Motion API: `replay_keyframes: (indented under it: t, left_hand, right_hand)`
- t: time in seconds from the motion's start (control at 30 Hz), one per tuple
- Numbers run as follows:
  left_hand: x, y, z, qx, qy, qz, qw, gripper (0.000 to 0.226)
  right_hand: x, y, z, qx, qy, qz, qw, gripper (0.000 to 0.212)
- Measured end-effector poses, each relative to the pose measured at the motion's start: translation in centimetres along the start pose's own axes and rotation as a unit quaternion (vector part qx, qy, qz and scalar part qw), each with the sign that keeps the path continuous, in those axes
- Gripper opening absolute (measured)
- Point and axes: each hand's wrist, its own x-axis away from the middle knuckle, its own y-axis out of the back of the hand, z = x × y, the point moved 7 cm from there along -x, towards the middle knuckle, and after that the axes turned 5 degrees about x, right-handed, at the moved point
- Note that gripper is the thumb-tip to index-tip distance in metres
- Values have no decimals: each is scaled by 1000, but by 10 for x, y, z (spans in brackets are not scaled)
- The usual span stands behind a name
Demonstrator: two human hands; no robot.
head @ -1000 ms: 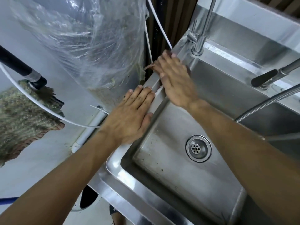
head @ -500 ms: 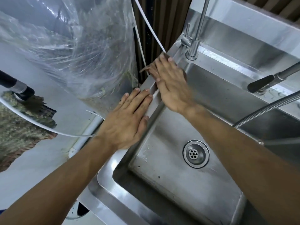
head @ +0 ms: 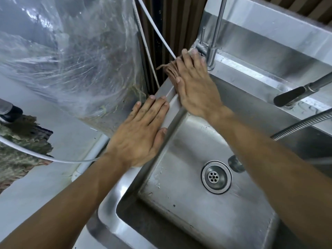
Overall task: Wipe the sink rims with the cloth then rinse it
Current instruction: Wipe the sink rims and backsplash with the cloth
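Your right hand (head: 195,87) lies flat, fingers straight and together, pressing a crumpled brown cloth (head: 170,71) onto the left rim (head: 166,91) of the stainless steel sink (head: 206,212). No finger curls round the cloth; the palm and fingers hold it down. The cloth lies at the far end of that rim, near the back corner, and its frayed edge sticks out from under the fingers toward the outer side. Your fingertips (head: 194,52) reach just beside the base of the tall chrome tap (head: 212,53), which stands upright on the rear ledge.

Your left hand (head: 140,133) lies open and flat on the same rim, nearer to you, fingers straight and pointing away from you. Its thumb rests along the rim's inner edge. It holds nothing. The two hands lie near each other but apart.

In the basin, the round metal drain strainer (head: 216,177) sits in the floor, with water drops and dark specks around it. At the right, a black-handled spray tap (head: 294,96) and a ribbed metal hose (head: 303,124) extend over the basin. Outside the sink, at the left, a large clear plastic bag (head: 71,56) hangs close to the rim, and a thin white tube (head: 156,33) runs between the bag and the sink corner.
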Motion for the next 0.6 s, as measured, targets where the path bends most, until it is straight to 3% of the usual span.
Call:
replay_keyframes:
  t: [0.13, 0.27, 0.43, 0.6]
  left_hand:
    - [1, -1, 1, 0, 0, 2, 1000, 64]
    - [-2, -1, 1, 14, -9, -6, 1000, 63]
    - [-13, 13, -2, 53, -28, -47, 997, 56]
    - [-61, 3, 3, 70, -45, -10, 997, 64]
  right_hand:
    - [32, -16, 20, -55, 71, 38, 995, 55]
    - [-4, 0, -7, -159, -2, 42, 986, 53]
    - [-14, 4, -20, -64, 11, 37, 997, 54]
    - [-9, -5, -8, -114, -55, 51, 991, 53]
